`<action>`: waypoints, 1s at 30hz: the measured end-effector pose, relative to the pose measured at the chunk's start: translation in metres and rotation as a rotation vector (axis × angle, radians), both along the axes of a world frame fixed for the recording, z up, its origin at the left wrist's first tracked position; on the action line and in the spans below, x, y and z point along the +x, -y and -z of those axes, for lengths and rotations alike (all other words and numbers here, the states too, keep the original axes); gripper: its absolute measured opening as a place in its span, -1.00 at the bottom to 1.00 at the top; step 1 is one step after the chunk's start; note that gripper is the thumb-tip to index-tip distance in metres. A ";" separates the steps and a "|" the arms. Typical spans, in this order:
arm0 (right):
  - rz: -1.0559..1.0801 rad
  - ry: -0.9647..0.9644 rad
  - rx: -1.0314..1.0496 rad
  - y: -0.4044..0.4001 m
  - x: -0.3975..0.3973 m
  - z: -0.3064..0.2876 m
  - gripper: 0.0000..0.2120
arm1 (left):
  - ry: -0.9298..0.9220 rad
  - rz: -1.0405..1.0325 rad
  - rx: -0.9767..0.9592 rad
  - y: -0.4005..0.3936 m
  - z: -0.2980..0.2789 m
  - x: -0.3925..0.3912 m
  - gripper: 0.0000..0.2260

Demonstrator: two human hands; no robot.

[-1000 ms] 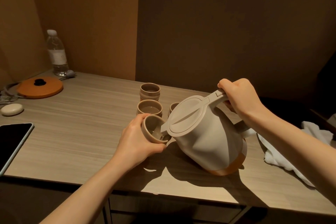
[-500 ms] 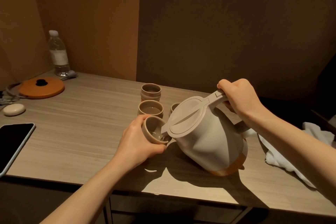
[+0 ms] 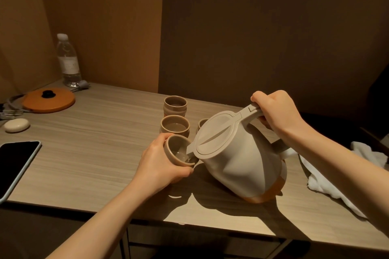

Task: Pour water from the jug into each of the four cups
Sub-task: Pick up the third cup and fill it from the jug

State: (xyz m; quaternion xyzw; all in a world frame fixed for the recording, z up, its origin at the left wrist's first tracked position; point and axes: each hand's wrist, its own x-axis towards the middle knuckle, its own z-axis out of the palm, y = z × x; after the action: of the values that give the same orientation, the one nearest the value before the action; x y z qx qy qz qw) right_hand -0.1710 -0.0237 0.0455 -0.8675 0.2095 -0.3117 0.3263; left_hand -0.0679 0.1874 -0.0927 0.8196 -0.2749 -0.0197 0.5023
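My right hand (image 3: 276, 114) grips the handle of a beige jug (image 3: 237, 160) with an orange base, tipped to the left. Its spout reaches into a small brown cup (image 3: 175, 150) that my left hand (image 3: 160, 164) holds tilted toward the jug; a little water shows inside. Behind it a second cup (image 3: 175, 125) stands on the table with water in it, and a third cup (image 3: 175, 105) stands farther back. The fourth cup (image 3: 202, 123) is mostly hidden behind the jug's lid.
A wooden table (image 3: 88, 153) sits against brown walls. At the left lie a dark phone (image 3: 14, 164), a white oval object (image 3: 16, 125), an orange round lid (image 3: 48, 100) and a water bottle (image 3: 68, 61). A white cloth (image 3: 328, 178) lies at the right.
Both hands, the jug and the held cup stay almost as they were; the view has shifted only slightly.
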 end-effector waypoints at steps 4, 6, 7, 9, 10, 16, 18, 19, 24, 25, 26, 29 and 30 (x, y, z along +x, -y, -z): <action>-0.004 0.001 0.002 -0.001 0.000 0.000 -0.56 | -0.011 0.009 -0.010 0.000 0.000 0.000 -0.20; -0.003 0.003 0.011 -0.002 0.000 -0.001 -0.56 | -0.023 0.017 -0.017 -0.001 0.000 0.000 -0.21; -0.002 0.001 0.010 -0.003 0.000 -0.001 -0.56 | -0.025 0.018 -0.018 -0.001 0.000 0.000 -0.21; -0.002 -0.002 0.009 -0.003 0.000 -0.001 -0.55 | -0.027 0.017 -0.017 -0.002 0.000 0.000 -0.21; -0.003 -0.002 0.010 -0.003 0.001 -0.001 -0.55 | -0.028 0.015 -0.018 -0.002 0.000 0.000 -0.21; -0.009 -0.006 0.017 -0.004 0.003 -0.002 -0.54 | -0.026 0.015 -0.016 -0.003 0.000 0.000 -0.22; -0.008 -0.007 0.017 -0.004 0.003 -0.001 -0.55 | -0.031 0.015 -0.011 -0.003 0.000 0.000 -0.22; -0.007 -0.007 0.017 -0.004 0.003 -0.002 -0.55 | -0.034 0.015 -0.009 -0.003 0.000 0.000 -0.21; -0.011 -0.013 0.013 -0.005 0.004 -0.002 -0.55 | -0.036 0.012 -0.006 -0.005 0.001 0.000 -0.22; -0.011 -0.017 0.008 -0.005 0.005 -0.002 -0.55 | -0.037 0.012 -0.004 -0.005 0.001 0.000 -0.23; -0.010 -0.020 0.005 -0.005 0.005 -0.001 -0.55 | -0.038 0.013 -0.003 -0.005 0.001 0.000 -0.23; -0.007 -0.025 0.004 -0.005 0.006 -0.002 -0.56 | -0.042 0.018 -0.006 -0.005 0.000 -0.001 -0.23; -0.007 -0.026 0.003 -0.005 0.006 -0.002 -0.56 | -0.042 0.021 -0.006 -0.006 0.000 -0.001 -0.23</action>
State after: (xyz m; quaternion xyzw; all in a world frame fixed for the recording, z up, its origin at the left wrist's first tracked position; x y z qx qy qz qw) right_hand -0.1650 -0.0185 0.0471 -0.8718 0.2111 -0.2988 0.3257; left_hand -0.0687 0.1930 -0.0925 0.8146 -0.2728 -0.0413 0.5102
